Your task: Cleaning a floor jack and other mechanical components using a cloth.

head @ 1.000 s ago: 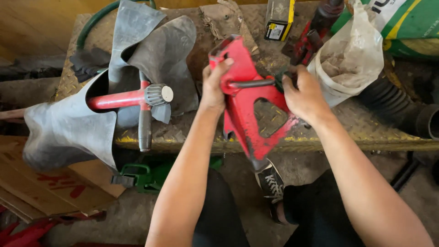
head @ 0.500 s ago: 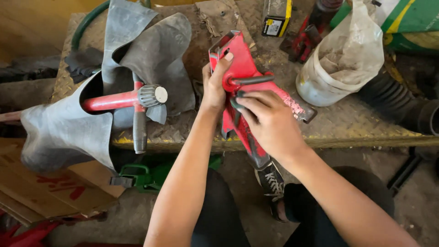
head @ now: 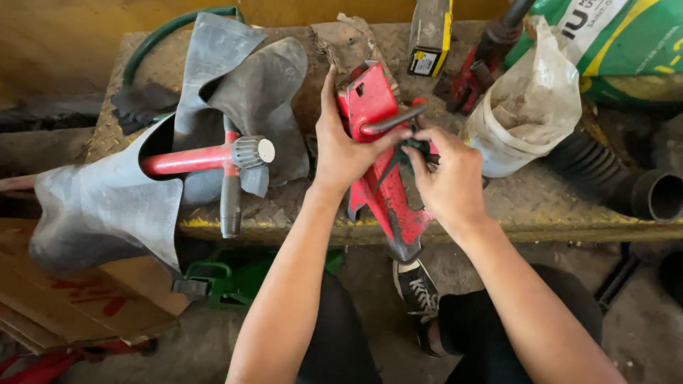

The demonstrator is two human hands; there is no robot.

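A red metal clamp-like tool (head: 377,181) stands tilted on the front edge of a metal workbench (head: 541,206), its lower end hanging past the edge. My left hand (head: 340,142) grips its upper body from the left, thumb by a grey rod across its top. My right hand (head: 447,178) is closed on a small dark piece against the tool's right side, just below the rod. To the left, a grey rubber inner tube (head: 107,199) drapes over a red-handled tool with a knurled knob (head: 213,158).
A plastic bag of pale powder (head: 526,117) sits right of the hands. Behind it lie another red tool (head: 477,67), a yellow-and-black box (head: 430,39) and a green-and-white sack (head: 626,43). A black corrugated pipe (head: 640,188) lies far right. Cardboard (head: 78,306) and a green tool (head: 228,281) lie below.
My right hand went from the rod's right end onto the tool's middle, then shifted to its right side below the rod. The tool stands more upright. The left hand kept its grip.
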